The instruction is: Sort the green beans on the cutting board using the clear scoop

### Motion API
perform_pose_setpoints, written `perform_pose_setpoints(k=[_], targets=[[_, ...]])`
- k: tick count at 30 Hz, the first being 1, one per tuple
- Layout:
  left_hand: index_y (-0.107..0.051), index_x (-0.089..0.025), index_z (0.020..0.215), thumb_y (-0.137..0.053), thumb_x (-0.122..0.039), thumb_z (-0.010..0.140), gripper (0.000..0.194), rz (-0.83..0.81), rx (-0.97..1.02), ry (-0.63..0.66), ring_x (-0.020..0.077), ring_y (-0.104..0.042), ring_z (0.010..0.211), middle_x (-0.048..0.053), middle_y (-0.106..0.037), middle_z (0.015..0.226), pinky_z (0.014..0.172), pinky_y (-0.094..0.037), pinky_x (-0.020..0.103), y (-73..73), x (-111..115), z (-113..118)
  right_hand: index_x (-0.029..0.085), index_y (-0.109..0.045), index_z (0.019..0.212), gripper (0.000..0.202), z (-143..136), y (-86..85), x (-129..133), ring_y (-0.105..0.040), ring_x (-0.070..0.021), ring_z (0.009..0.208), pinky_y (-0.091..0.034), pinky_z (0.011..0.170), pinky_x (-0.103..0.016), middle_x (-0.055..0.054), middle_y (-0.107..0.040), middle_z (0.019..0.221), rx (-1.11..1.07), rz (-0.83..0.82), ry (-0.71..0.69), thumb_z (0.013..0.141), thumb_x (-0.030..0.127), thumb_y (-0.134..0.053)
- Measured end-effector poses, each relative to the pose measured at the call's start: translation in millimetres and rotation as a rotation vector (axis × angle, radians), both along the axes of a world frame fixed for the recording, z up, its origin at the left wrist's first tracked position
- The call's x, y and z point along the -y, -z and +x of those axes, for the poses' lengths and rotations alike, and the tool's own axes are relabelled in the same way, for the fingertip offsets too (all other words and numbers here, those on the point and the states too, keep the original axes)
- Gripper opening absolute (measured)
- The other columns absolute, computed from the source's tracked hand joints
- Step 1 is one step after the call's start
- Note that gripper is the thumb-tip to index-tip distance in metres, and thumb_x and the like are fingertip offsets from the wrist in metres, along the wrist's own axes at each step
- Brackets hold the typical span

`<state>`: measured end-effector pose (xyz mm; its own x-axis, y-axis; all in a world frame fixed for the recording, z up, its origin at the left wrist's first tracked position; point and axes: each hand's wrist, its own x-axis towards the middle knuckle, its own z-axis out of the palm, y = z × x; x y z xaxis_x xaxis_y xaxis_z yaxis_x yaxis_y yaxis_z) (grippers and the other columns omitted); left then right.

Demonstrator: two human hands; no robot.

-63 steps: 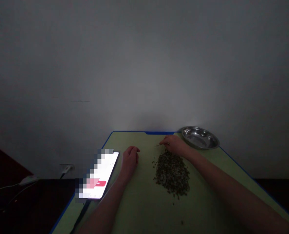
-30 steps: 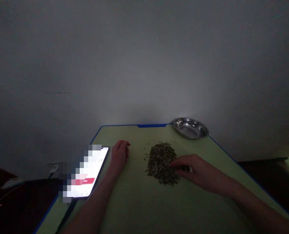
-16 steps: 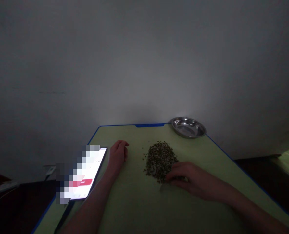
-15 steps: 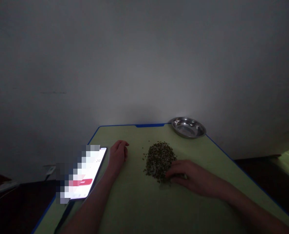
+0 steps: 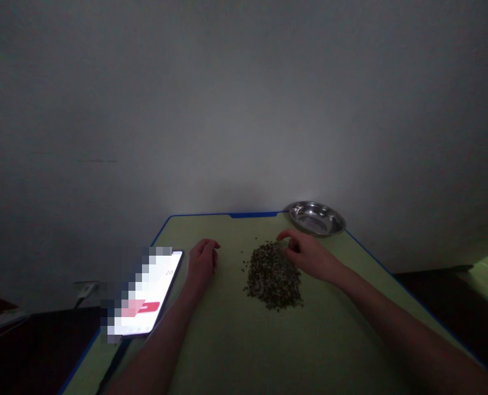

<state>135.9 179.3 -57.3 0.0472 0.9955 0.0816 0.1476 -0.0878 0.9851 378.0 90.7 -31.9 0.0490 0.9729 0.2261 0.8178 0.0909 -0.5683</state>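
A heap of small dark and pale grains, like beans or seeds (image 5: pixel 271 282), lies on the light green table (image 5: pixel 231 345), with a few strays at its left edge. My right hand (image 5: pixel 310 255) is at the heap's upper right side, index finger stretched out to the left and the other fingers bent beneath. No held object shows in it. To the left of the heap, my left hand (image 5: pixel 203 260) rests on the tabletop, fingers loosely bent and apart, holding nothing I can see.
A shallow steel bowl (image 5: pixel 318 218) stands at the table's back right corner, by the wall. Left of my left forearm, a lit phone (image 5: pixel 153 291) leans at a slant, partly pixelated. A cable (image 5: pixel 114 359) runs below it. Blue trim edges the table.
My right hand has moved from the heap's lower right side up to its upper right, and its index finger now points out. My left hand stays in place.
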Motion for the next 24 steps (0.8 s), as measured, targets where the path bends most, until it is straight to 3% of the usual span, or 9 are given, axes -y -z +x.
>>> perform_pose_setpoints(k=[11,24], targets=[[-0.056,-0.018,0.069,-0.048,-0.036,0.073,0.020,-0.009,0.036,0.018,0.0091,-0.037,0.036,-0.006,-0.042,0.045,0.038,-0.028,0.021,5.1,-1,0,0.022,-0.046,0.077,0.011,-15,22.1,-13,-0.048,-0.0136,0.053,-0.030,0.053,-0.025,0.004,-0.053,0.058,0.054,-0.018,0.040,0.076,0.011,-0.049],[-0.056,-0.018,0.069,-0.048,-0.036,0.073,0.020,-0.020,0.022,0.016,0.0094,-0.037,0.036,-0.006,-0.043,0.046,0.038,-0.028,0.021,5.9,-2,0,0.023,-0.046,0.077,0.012,-17,25.1,-15,-0.048,-0.0141,0.056,-0.030,0.055,-0.026,0.002,-0.055,0.063,0.068,-0.009,0.034,0.076,0.011,-0.047]])
